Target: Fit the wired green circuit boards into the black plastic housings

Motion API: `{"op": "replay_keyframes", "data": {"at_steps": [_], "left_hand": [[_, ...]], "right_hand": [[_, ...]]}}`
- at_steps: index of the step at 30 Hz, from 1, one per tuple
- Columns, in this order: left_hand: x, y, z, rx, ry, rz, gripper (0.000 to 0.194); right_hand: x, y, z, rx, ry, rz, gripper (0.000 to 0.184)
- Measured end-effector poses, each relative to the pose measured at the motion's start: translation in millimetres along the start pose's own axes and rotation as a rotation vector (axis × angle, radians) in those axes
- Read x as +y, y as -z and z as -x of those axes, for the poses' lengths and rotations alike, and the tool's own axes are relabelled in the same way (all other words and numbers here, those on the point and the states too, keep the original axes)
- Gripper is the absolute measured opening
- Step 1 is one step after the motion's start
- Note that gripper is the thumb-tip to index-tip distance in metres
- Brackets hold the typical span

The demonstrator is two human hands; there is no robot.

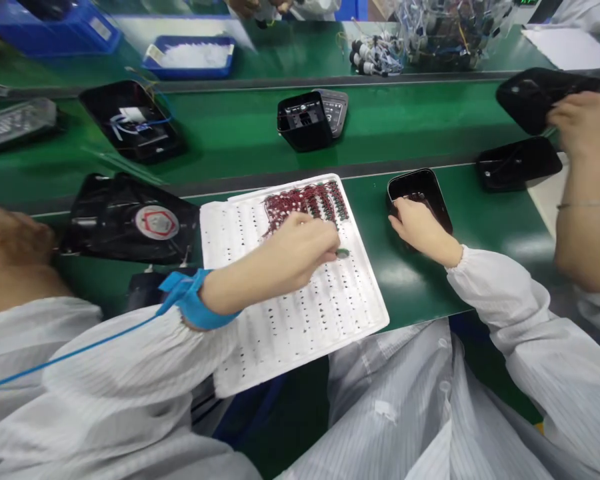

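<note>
My left hand (310, 243), with a blue strap round its wrist, is above a white foam tray (285, 333). Its fingers are pinched on a small round part with a green edge (343, 253). At the tray's far end lie rows of small green boards (334, 197) with tangled dark red wires (285, 207). To the right, my right hand (420, 223) grips the left wall of an open black plastic housing (437, 200) on the green bench. Its thumb is outside the rim, and the hand covers part of the interior.
A black bag-like item with a round label (156, 223) lies left of the tray. Black housings (305, 123) stand on the ledge behind. Co-workers' hands are at the far left (13, 237) and right, the right one (583, 123) on a black housing. A blue bin (190, 70) sits farther back.
</note>
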State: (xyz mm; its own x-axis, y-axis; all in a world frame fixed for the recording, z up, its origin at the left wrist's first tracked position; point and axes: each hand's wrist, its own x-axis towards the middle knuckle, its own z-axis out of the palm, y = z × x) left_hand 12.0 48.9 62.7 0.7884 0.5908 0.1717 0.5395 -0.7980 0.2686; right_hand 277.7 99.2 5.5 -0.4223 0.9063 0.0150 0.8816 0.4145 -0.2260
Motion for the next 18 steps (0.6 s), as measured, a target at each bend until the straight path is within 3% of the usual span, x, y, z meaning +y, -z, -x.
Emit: {"op": "replay_keyframes", "data": {"at_steps": [4, 6, 8, 11, 14, 16, 18], "left_hand": [[47, 9.3, -7, 0.115, 0.013, 0.478, 0.02], [64, 6.0, -14, 0.221, 0.079, 0.525, 0.021], [74, -3.1, -24, 0.252, 0.13, 0.499, 0.022], [79, -18.6, -40, 0.012, 0.157, 0.435, 0.02], [81, -24.7, -56, -0.278, 0.141, 0.203, 0.014], [83, -25.2, -66, -0.347, 0.083, 0.006, 0.012], [88, -27.3, -75, -0.324, 0.003, -0.154, 0.018]], "right_hand": [[0, 11, 32, 0.116, 0.0, -0.242, 0.031], [-5, 24, 56, 0.114, 0.068, -0.505, 0.037], [-11, 33, 82, 0.081, 0.114, -0.79, 0.041], [-18, 29, 112, 0.142, 0.01, -1.057, 0.038], [-24, 10, 127, 0.208, -0.172, -1.098, 0.026], [-29, -3, 131, 0.178, -0.255, -1.107, 0.022], [-34, -12, 130, 0.114, -0.299, -1.133, 0.022]]}}
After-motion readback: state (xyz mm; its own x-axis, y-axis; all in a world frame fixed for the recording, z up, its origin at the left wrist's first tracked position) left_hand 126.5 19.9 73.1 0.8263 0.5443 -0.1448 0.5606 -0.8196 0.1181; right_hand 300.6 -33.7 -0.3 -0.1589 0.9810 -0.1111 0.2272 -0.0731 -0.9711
